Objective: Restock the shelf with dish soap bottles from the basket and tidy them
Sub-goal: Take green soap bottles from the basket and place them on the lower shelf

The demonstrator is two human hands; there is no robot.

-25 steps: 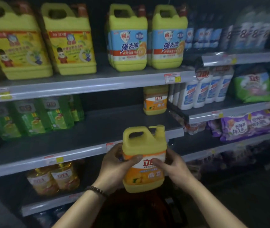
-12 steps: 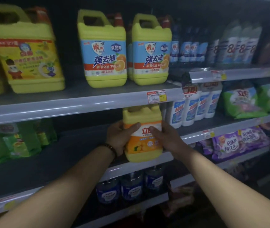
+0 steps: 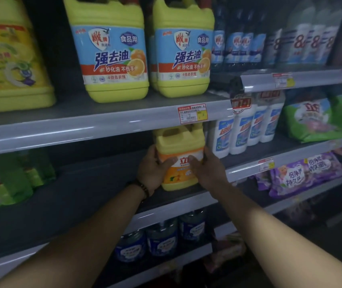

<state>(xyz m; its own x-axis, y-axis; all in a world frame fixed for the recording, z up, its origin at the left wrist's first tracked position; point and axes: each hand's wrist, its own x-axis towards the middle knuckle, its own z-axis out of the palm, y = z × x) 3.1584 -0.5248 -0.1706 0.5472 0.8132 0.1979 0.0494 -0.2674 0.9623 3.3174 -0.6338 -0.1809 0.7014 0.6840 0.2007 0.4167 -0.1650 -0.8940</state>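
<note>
Head view: a yellow dish soap jug point(image 3: 179, 161) stands upright between both hands over the right end of the middle shelf point(image 3: 82, 194), set well back from the shelf's front edge. Its long axis is vertical, and its handle top is tucked just under the lip of the upper shelf point(image 3: 62, 129). The left hand point(image 3: 152, 171) grips its left side and the right hand point(image 3: 207, 171) its right, the fingers point(image 3: 169, 162) of each wrapped around the body with both thumbs across the front label. Neither hand is nearer than the other. Whether the base already rests on the shelf cannot be told. Bare shelf lies to the jug's left, and white bottles point(image 3: 245, 129) stand just beside it on the right, so any squaring-up would probably go leftward or straight back. The jug's orange label shows a red "立" between the thumbs. On the upper shelf, two large lime jugs point(image 3: 114, 55) read "强去油", "食品用" and "秒化油 不伤手". A price tag point(image 3: 191, 113) on that shelf's edge is too small to read. The white bottles carry a "1+1" tag, and purple bags point(image 3: 303, 173) lower right show "持久".
</note>
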